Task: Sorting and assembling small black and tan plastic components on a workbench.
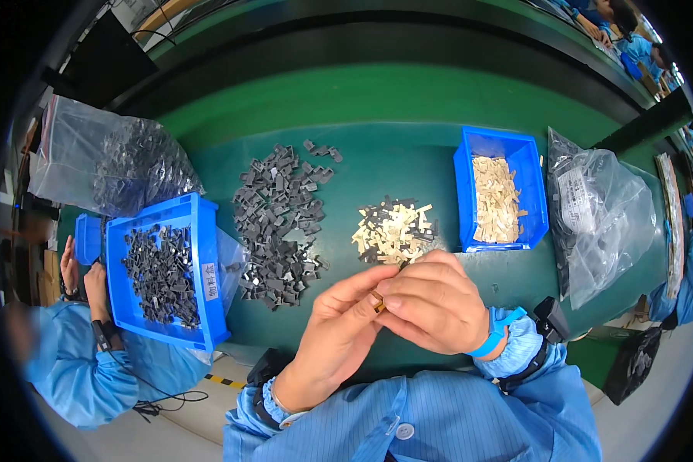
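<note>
My left hand [333, 327] and my right hand [437, 306] meet over the near part of the table, fingertips pinched together. Between them is a small amber-brown piece [378, 303], mostly covered by my fingers. A bit of something dark also shows at the upper fingertips; its kind I cannot make out. Just beyond my hands lies a mixed pile of cream strips and black parts [393, 231]. To its left spreads a larger heap of dark grey, angular plastic parts [279, 215].
A blue bin [543, 208] with cream strips stands at right, beside a clear plastic bag [612, 223]. At left, a bigger blue bin [215, 308] holds black parts, with a bag of dark parts [138, 165] behind. A co-worker's hands [92, 289] are at far left.
</note>
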